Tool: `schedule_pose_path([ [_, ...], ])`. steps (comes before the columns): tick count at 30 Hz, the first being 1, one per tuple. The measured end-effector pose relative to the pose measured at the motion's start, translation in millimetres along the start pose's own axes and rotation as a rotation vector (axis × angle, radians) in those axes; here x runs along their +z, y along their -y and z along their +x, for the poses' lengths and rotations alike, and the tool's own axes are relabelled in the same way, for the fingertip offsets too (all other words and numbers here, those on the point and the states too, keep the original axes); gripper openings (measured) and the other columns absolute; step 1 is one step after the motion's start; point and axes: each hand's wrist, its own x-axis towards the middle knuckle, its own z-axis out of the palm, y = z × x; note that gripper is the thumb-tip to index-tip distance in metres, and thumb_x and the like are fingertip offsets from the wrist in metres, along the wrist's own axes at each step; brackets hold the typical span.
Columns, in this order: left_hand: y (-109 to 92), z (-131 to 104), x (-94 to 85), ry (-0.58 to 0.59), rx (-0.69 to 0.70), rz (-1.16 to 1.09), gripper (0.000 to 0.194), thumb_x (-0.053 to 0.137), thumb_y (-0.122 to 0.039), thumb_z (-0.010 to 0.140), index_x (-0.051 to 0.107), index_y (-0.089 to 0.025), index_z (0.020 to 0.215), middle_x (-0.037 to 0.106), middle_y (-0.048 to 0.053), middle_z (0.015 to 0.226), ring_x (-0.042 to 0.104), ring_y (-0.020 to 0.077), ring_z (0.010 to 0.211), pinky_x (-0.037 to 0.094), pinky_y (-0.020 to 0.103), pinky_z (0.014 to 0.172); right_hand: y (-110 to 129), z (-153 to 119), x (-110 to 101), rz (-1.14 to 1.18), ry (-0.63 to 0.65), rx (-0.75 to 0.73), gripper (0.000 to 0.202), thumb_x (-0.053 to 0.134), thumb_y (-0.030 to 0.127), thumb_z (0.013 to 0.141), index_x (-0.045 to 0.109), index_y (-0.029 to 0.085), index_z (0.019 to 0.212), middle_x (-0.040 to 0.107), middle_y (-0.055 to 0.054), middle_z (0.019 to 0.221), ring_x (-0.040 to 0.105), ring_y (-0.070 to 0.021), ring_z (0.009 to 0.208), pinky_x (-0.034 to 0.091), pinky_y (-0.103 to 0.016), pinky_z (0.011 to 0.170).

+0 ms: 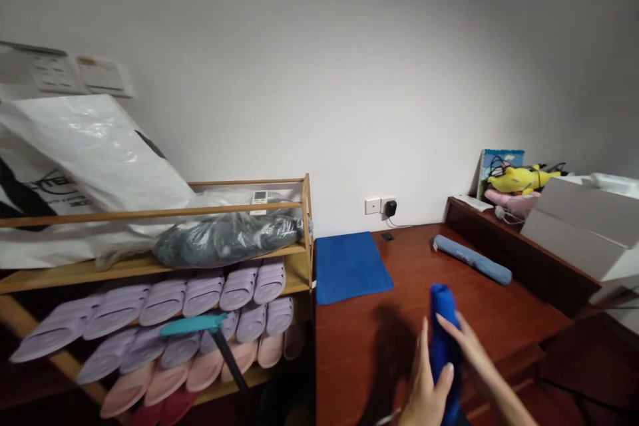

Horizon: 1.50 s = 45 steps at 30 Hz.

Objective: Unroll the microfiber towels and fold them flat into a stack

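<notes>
A rolled blue cloth [442, 306] stands roughly upright near the bottom right, above the reddish-brown table [409, 273]. My left hand [424, 386] grips its lower left side, thumb across the front. Around the right side is my right hand [466, 339], its thumb or finger over the cloth near the top. A flat blue cloth [352, 267] lies at the table's back left corner. Farther right, a light blue rolled item [472, 259] lies diagonally on the table.
Left of the table is a wooden rack [244, 210] with a white bag [100, 153], a plastic-wrapped dark bundle [229, 236] and slippers [202, 293]. A turquoise-topped handle [194, 325] juts out before it. White boxes [579, 226] and a yellow plush [519, 180] sit on the right ledge.
</notes>
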Motion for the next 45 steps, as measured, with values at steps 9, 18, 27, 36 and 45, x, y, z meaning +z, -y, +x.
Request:
schedule_pose_path([
  [9, 37.9, 4.8, -105.3, -0.289, -0.078, -0.128, 0.073, 0.051, -0.033, 0.080, 0.018, -0.020, 0.143, 0.035, 0.007, 0.146, 0.037, 0.0210, 0.131, 0.036, 0.035, 0.107, 16.0, -16.7, 93.3, 0.202, 0.493, -0.132, 0.054, 0.068, 0.054, 0.065, 0.066, 0.016, 0.104, 0.070, -0.008, 0.097, 0.062, -0.0261, 0.093, 0.048, -0.038, 0.086],
  [18, 29.7, 15.2, -123.8, -0.253, -0.216, -0.620, 0.063, 0.059, -0.051, 0.077, 0.047, -0.019, 0.129, 0.058, 0.012, 0.126, 0.055, 0.0263, 0.114, 0.044, 0.038, 0.096, 10.4, -7.8, 83.6, 0.332, 0.515, -0.079, 0.033, 0.071, 0.046, 0.064, 0.070, 0.015, 0.078, 0.061, 0.000, 0.057, 0.051, -0.0130, 0.053, 0.044, -0.027, 0.056],
  [27, 50.4, 22.2, -73.5, -0.357, -0.167, -0.027, 0.033, 0.049, -0.034, 0.079, 0.059, -0.018, 0.106, 0.063, 0.010, 0.106, 0.058, 0.0215, 0.100, 0.044, 0.034, 0.091, -30.4, 6.8, 86.7, 0.282, 0.332, 0.011, 0.039, 0.063, 0.047, 0.062, 0.069, 0.016, 0.085, 0.068, -0.006, 0.072, 0.063, -0.0203, 0.073, 0.050, -0.031, 0.068],
  [36, 76.1, 20.7, -82.9, -0.323, -0.317, 0.133, 0.023, 0.055, -0.031, 0.074, 0.060, -0.016, 0.091, 0.061, 0.003, 0.072, 0.060, 0.0203, 0.074, 0.046, 0.033, 0.073, -60.8, 5.4, 63.0, -0.083, 0.275, -0.036, 0.034, 0.057, 0.053, 0.065, 0.062, 0.020, 0.071, 0.062, 0.000, 0.061, 0.056, -0.0157, 0.052, 0.041, -0.026, 0.047],
  [45, 26.9, 16.7, -61.7, 0.010, 0.002, 0.098, 0.029, 0.052, -0.012, 0.071, 0.065, -0.021, 0.095, 0.068, 0.001, 0.098, 0.061, 0.0156, 0.092, 0.046, 0.025, 0.084, -70.6, 23.3, 62.3, -0.228, 0.276, -0.084, 0.045, 0.047, 0.059, 0.070, 0.063, 0.017, 0.072, 0.070, -0.008, 0.074, 0.064, -0.0258, 0.076, 0.050, -0.033, 0.071],
])
